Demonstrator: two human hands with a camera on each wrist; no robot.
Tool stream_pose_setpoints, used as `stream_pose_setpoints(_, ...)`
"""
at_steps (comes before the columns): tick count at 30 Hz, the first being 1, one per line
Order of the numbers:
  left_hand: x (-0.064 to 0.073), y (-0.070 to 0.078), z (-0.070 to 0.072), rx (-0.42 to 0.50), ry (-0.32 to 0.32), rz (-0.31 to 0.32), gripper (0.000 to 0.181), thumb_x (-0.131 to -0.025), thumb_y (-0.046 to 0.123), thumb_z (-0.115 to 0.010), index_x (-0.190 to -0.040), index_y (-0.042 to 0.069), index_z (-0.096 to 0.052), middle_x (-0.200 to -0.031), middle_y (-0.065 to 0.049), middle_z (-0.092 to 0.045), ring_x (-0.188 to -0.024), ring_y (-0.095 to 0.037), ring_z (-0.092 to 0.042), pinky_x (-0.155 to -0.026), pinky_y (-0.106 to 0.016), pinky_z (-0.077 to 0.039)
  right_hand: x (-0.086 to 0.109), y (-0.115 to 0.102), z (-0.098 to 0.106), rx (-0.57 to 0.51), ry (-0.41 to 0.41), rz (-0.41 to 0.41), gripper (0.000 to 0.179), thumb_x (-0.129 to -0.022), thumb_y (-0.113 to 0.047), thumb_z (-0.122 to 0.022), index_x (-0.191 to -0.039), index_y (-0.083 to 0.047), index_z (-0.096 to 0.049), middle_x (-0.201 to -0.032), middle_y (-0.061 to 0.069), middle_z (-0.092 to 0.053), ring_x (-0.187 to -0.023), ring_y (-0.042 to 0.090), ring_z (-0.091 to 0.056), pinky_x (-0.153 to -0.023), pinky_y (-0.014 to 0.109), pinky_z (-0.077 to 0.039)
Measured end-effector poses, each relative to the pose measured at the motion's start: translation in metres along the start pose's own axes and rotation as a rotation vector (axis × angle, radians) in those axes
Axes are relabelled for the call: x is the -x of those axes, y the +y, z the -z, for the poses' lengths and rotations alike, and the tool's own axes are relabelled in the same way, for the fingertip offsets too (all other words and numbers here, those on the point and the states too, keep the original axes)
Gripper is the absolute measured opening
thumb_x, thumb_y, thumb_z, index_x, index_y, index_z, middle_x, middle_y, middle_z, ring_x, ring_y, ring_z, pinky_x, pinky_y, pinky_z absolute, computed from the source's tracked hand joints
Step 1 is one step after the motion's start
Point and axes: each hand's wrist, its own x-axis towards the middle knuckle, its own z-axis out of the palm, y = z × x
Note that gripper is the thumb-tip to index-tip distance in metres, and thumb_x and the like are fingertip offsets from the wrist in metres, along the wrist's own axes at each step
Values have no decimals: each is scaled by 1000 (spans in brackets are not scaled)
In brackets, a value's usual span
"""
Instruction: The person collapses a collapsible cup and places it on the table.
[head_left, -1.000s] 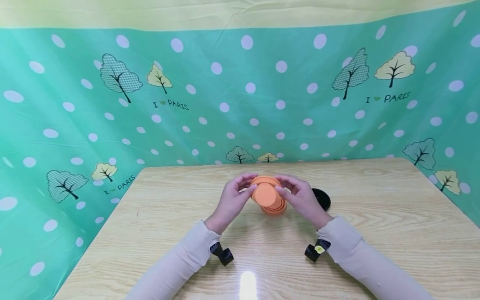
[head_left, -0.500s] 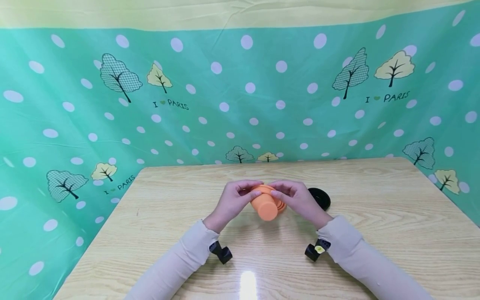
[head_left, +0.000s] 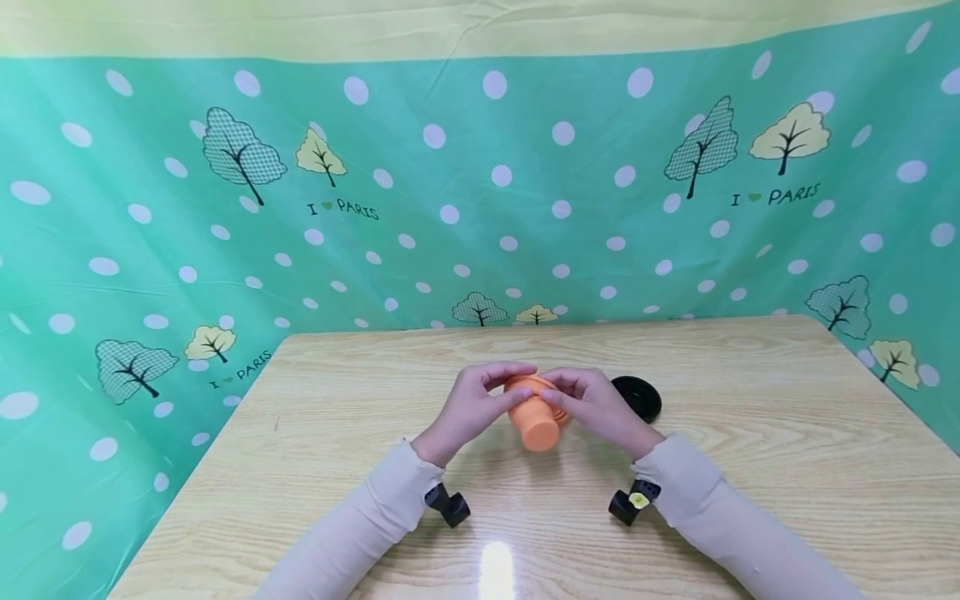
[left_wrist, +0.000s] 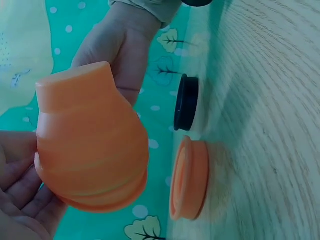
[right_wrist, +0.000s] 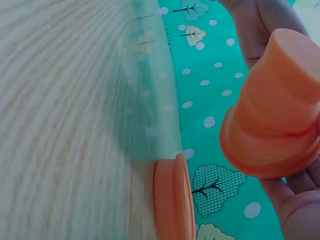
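Note:
Both hands grip a soft orange collapsible cup (head_left: 536, 427) near its wide rim, above the table. Its narrow flat base points toward the person and slightly down. My left hand (head_left: 474, 410) holds the left side, thumb on the wall and fingers behind the rim. On the other side my right hand (head_left: 600, 407) does the same. The wall bulges in the left wrist view and creases near the rim in the right wrist view. Beneath the cup, a round orange ring-like piece (left_wrist: 192, 180) stands on the table, mostly hidden in the head view.
A round black lid-like piece (head_left: 639, 397) lies on the wooden table (head_left: 360, 400), just beyond the right hand. Behind the table hangs a green dotted cloth (head_left: 405, 183). Black wrist cameras hang below both sleeves.
The cup has tipped so its base swung down and toward the person. Both hands have lowered slightly and shifted along the rim; more of the black piece shows.

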Motion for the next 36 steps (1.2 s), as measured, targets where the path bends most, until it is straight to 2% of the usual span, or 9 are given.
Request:
stream_pose_setpoints(5, -2, 1, 1, 87, 36, 0, 34, -92, 15, -62, -122, 0, -60, -119, -14, -63, -108, -20, -59, -92, -31, -49, 0, 1, 2, -79, 69, 40, 27, -95, -12, -57, -114, 7, -60, -101, 8, -67, -85, 10, -63, -74, 24, -53)
stream_pose_setpoints(10, -3, 1, 0, 159, 9, 35, 37, -94, 13, -59, -127, -1, -55, -119, -17, -60, -102, -17, -57, -87, -24, -50, 0, 0, 4, -175, 113, 63, 29, -95, -8, -55, -114, 14, -54, -96, -2, -65, -86, 7, -61, -76, 21, -52)
stream_pose_setpoints(14, -1, 2, 0, 179, -2, 24, 36, -93, 11, -60, -126, -2, -55, -113, -17, -60, -95, -15, -57, -83, -23, -50, 0, -2, 5, -221, 113, 93, 28, -95, -5, -54, -114, 16, -51, -95, -5, -65, -86, 7, -61, -76, 21, -53)
stream_pose_setpoints(21, -2, 0, 0, 149, 16, -12, 31, -91, 8, -63, -119, -4, -58, -106, -17, -61, -91, -15, -57, -80, -22, -51, 0, -1, 5, -201, 124, 108, 27, -94, -4, -55, -112, 16, -53, -96, -5, -65, -86, 7, -61, -75, 21, -53)
stream_pose_setpoints(26, -3, -4, 2, 83, 57, -49, 28, -89, 7, -65, -114, -5, -61, -104, -18, -62, -90, -14, -57, -80, -25, -52, -1, -1, 3, -173, 121, 76, 29, -94, -6, -56, -116, 13, -55, -103, -3, -64, -92, 8, -62, -78, 22, -53)
stream_pose_setpoints(30, -3, -5, 3, 76, 77, -42, 28, -88, 9, -67, -113, -3, -63, -104, -16, -65, -88, -12, -60, -77, -24, -53, 0, -3, 4, -160, 108, 46, 31, -95, -10, -56, -117, 11, -55, -105, 1, -62, -93, 9, -61, -79, 22, -53)
stream_pose_setpoints(36, -2, -6, 4, 57, 53, -42, 35, -87, 11, -68, -118, -4, -63, -111, -17, -66, -96, -18, -63, -82, -25, -53, 1, -6, 6, -130, 60, -24, 32, -95, -15, -58, -118, 8, -58, -107, 9, -64, -93, 12, -62, -81, 24, -52)
